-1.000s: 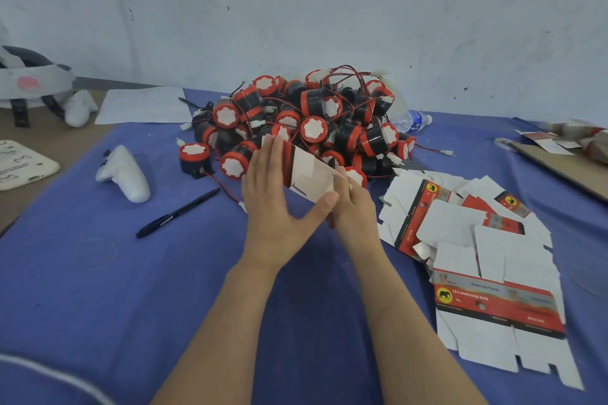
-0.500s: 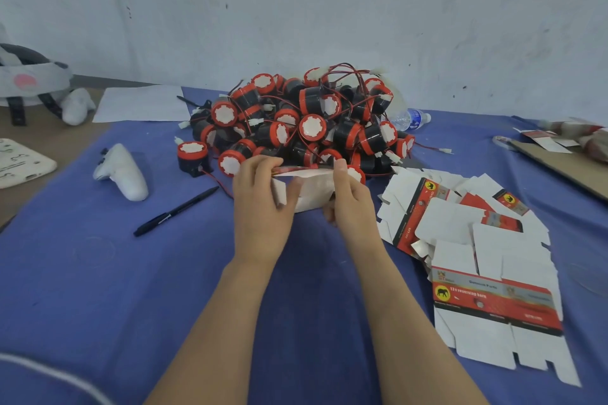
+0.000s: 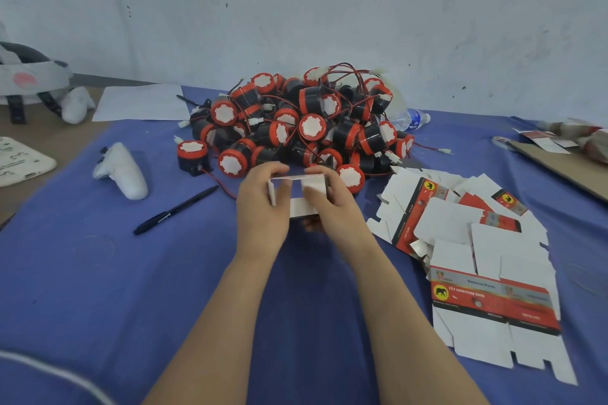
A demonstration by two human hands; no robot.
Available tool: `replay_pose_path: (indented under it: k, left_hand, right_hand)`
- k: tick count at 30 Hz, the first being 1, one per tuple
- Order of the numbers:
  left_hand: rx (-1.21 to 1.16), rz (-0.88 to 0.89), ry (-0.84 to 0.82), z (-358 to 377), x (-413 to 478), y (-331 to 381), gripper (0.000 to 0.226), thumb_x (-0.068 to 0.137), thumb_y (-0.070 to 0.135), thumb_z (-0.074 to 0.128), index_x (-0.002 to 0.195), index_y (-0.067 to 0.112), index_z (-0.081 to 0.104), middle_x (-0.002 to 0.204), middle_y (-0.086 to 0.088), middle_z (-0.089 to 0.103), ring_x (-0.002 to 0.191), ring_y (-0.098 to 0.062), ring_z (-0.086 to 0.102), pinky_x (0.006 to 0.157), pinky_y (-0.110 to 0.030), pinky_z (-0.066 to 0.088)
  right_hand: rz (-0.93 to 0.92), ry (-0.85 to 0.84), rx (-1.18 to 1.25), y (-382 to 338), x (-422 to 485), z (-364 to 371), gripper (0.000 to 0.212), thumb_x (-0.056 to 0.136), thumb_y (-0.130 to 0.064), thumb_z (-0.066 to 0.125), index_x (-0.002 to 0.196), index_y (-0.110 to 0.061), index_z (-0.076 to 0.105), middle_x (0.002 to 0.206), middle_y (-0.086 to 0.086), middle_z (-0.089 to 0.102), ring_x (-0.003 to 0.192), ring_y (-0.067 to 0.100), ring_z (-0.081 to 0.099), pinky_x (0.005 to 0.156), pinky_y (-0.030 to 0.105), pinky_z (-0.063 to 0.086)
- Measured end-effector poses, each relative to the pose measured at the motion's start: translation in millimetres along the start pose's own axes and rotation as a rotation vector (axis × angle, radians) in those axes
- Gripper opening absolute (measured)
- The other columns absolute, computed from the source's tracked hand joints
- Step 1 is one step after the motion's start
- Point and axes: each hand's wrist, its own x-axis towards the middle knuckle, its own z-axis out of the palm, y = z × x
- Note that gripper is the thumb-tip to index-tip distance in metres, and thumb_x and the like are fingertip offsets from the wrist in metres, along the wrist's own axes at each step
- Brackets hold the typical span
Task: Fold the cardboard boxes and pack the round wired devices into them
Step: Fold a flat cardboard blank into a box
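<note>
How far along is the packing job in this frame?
Done: no packed box clearly shows. In hand: the left hand and right hand grip one cardboard box, partly folded. Remaining: the pile of round wired devices behind it and the flat box blanks on the right.

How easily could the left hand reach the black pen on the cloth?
Probably not yet: the left hand grips the half-folded white cardboard box with the right hand. The blue cloth between it and the black pen looks bare, so after letting go, likely yes.
</note>
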Motion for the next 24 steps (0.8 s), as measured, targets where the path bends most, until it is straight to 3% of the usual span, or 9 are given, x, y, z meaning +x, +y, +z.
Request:
replay_pose_path:
  k: [2,4,7,10,15,17,20,22,24]
  left_hand:
    - [-0.069,0.048,-0.118,3,-3,4,0.04,0.095,0.024,0.058,0.133,0.028,0.047,0.13,0.02,0.043,0.12,0.008,0.039,0.105,-0.015,0.033]
    - [-0.181,0.031,-0.26,6,-6,9,0.055,0.094,0.045,0.05,0.144,0.039,0.028,0.151,0.02,0.025,0.138,0.007,0.02,0.113,-0.018,0.02]
    - [-0.28,0.014,-0.346,6,-7,12,0.05,0.092,0.063,0.025,0.14,0.051,0.019,0.158,0.021,0.01,0.143,0.007,0.005,0.119,-0.027,0.01]
    - [-0.14,0.089,-0.283,6,-8,10,0.041,0.104,0.035,0.028,0.145,0.039,0.022,0.158,0.012,0.021,0.144,0.0,0.016,0.12,-0.035,0.018]
    - [-0.074,0.03,-0.153,5,-5,7,0.053,0.103,0.009,0.036,0.149,0.031,0.022,0.154,0.008,0.03,0.139,-0.003,0.027,0.105,-0.009,0.027]
    - [-0.108,-0.017,-0.127,4,-3,6,0.054,0.103,0.008,0.036,0.15,0.029,0.023,0.154,0.008,0.03,0.141,-0.007,0.027,0.105,-0.01,0.028]
    - [-0.108,-0.045,-0.146,5,-4,7,0.059,0.101,0.002,0.037,0.151,0.028,0.02,0.156,0.009,0.026,0.143,-0.006,0.023,0.095,0.004,0.022]
    - [-0.13,-0.055,-0.167,4,-5,9,0.061,0.1,-0.001,0.036,0.152,0.026,0.018,0.157,0.009,0.024,0.143,-0.005,0.021,0.092,0.007,0.021]
    - [-0.224,-0.074,-0.188,1,-6,14,0.061,0.099,-0.002,0.033,0.151,0.028,0.022,0.155,0.011,0.026,0.141,-0.002,0.023,0.104,-0.003,0.025]
  right_hand:
    - [0.012,0.086,0.02,1,1,0,0.018,0.098,-0.018,0.05,0.106,-0.034,0.054,0.086,-0.002,0.064,0.062,0.006,0.062,0.052,0.023,0.051]
    - [0.052,0.138,0.072,0,1,-1,0.015,0.098,-0.02,0.05,0.106,-0.031,0.056,0.086,0.001,0.065,0.061,0.008,0.062,0.051,0.023,0.05]
    - [0.099,0.17,0.107,-2,1,-1,0.011,0.1,-0.022,0.046,0.1,-0.03,0.054,0.08,0.002,0.06,0.05,0.005,0.056,0.045,0.021,0.046]
    - [0.102,0.176,0.108,-2,1,0,0.009,0.101,-0.026,0.045,0.1,-0.03,0.053,0.079,0.002,0.061,0.048,0.005,0.056,0.044,0.021,0.046]
    - [0.079,0.081,0.16,-2,2,3,0.013,0.099,-0.036,0.046,0.108,-0.033,0.056,0.089,0.003,0.067,0.061,0.011,0.064,0.052,0.025,0.052]
    - [0.138,0.008,0.217,-5,3,5,0.035,0.089,-0.057,0.05,0.115,-0.034,0.057,0.1,0.005,0.071,0.079,0.018,0.071,0.065,0.033,0.058]
    - [0.262,-0.056,0.292,-6,4,4,0.079,0.063,-0.082,0.055,0.121,-0.028,0.055,0.102,0.009,0.073,0.091,0.024,0.072,0.076,0.04,0.059]
    - [0.277,-0.078,0.341,-7,4,1,0.072,0.067,-0.071,0.063,0.123,-0.026,0.054,0.109,0.012,0.07,0.095,0.026,0.07,0.079,0.041,0.058]
    - [0.241,-0.067,0.377,-7,5,-1,0.05,0.076,-0.046,0.062,0.121,-0.025,0.054,0.12,0.013,0.064,0.101,0.027,0.067,0.083,0.044,0.058]
